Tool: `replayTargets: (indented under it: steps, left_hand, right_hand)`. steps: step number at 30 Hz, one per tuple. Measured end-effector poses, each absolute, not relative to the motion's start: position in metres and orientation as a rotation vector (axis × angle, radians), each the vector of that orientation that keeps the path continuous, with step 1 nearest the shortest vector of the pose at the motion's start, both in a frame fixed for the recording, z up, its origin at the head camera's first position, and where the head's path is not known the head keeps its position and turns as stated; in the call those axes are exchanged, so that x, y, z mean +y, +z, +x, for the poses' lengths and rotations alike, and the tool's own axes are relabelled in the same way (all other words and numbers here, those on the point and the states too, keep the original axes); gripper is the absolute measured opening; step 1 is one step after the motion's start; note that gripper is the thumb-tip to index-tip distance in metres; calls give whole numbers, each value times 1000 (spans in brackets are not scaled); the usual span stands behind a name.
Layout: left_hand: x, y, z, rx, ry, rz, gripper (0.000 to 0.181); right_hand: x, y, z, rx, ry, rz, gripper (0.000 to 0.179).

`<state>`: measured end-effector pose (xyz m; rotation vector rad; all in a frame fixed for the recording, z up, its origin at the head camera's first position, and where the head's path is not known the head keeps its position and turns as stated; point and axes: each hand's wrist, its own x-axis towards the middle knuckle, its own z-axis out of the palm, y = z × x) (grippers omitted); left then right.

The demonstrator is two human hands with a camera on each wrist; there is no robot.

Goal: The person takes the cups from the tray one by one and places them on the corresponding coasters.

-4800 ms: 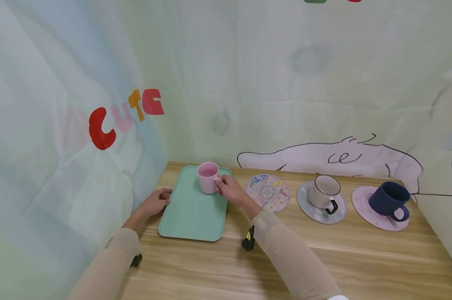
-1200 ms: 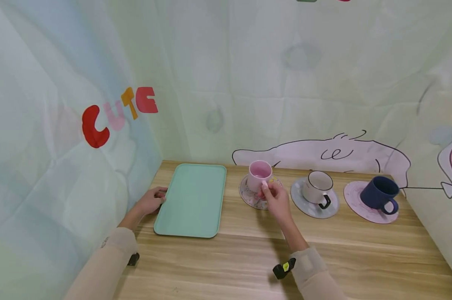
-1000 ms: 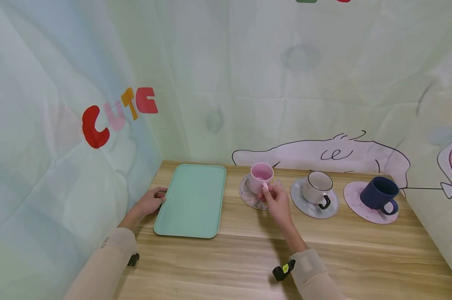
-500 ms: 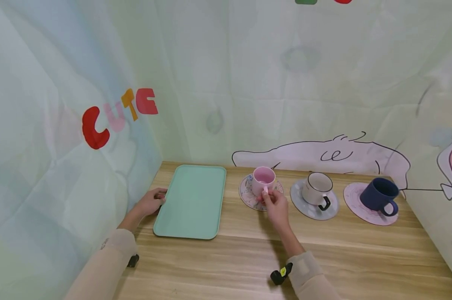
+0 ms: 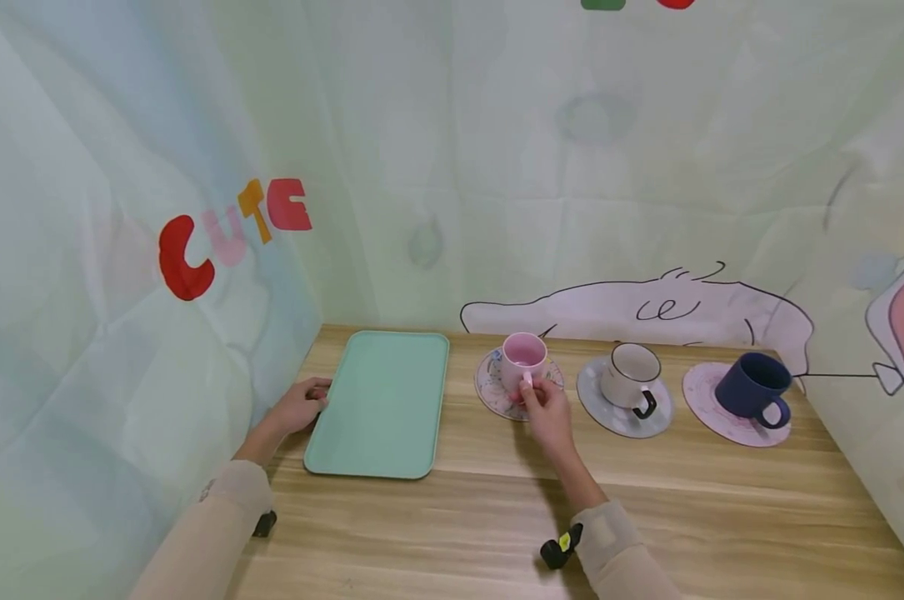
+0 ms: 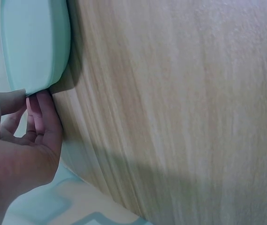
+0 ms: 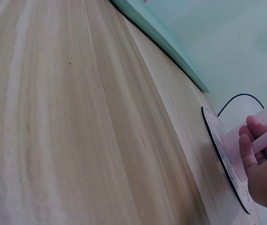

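A pink mug (image 5: 522, 358) stands upright over a round patterned coaster (image 5: 492, 392), right of the tray. My right hand (image 5: 551, 412) grips its handle, which points toward me; in the right wrist view the fingers (image 7: 247, 147) curl round the handle close to the mug's wall. On the left lies a mint-green rectangular tray (image 5: 380, 408). My left hand (image 5: 297, 406) holds the tray's left edge, and the left wrist view has its thumb (image 6: 12, 99) on top of the rim with fingers below.
A white mug (image 5: 630, 375) with a black handle stands on a grey coaster (image 5: 597, 408). Farther right, a navy mug (image 5: 751, 383) sits on a pink coaster (image 5: 702, 392). A printed cloth (image 5: 392, 233) hangs behind and left of the wooden table (image 5: 392, 533).
The right hand has carried the pink mug from the tray rightward onto the patterned coaster. In the last second the mug has shifted slightly there. The left hand stays at the tray's edge.
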<state>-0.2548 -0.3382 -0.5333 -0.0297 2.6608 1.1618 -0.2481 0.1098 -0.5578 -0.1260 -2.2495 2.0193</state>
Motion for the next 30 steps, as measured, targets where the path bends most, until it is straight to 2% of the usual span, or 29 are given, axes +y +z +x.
replayTargets:
  steps: [15,22,30]
  left_hand:
    - [-335,-537,-274,2713,1108,64,46]
    - [-336,-538,-267,2846,938,68,44]
    - [-326,-517,-262,3010,509,65,49]
  right_hand:
    - [127,-553,-253,-2319,1987,-95,24]
    - [135,-546,-258,-2370,1840,44,20]
    - [143,-524,-258,-2516,1657,236,23]
